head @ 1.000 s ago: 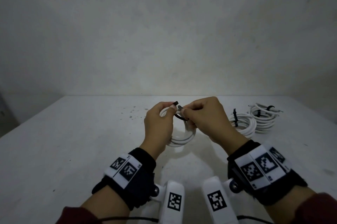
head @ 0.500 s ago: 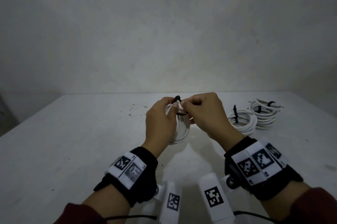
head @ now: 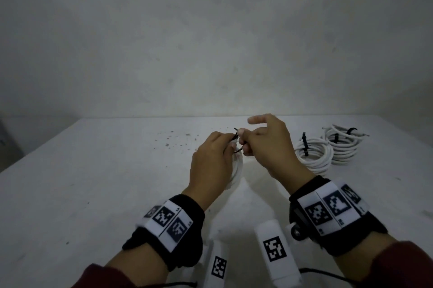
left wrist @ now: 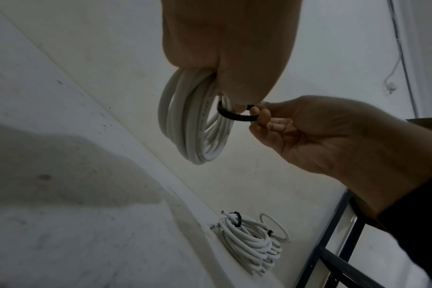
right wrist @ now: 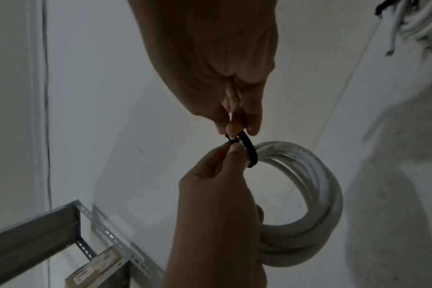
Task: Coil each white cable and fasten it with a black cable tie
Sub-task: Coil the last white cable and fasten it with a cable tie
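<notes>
My left hand holds a coiled white cable upright above the table, mostly hidden behind it in the head view. A black cable tie loops around the coil's strands. My right hand pinches the tie's free end beside the left fingertips, with its index finger raised. In the right wrist view the right hand grips the black tie where it meets the left hand, and the coil hangs below.
Two tied white coils lie on the white table to the right, near its far edge. Dark specks dot the table's middle. A grey metal shelf frame stands beside the table. A plain wall rises behind.
The coil has turned edge-on behind my left hand. Both hands have drawn closer at the tie, and my right index finger has lifted away.
</notes>
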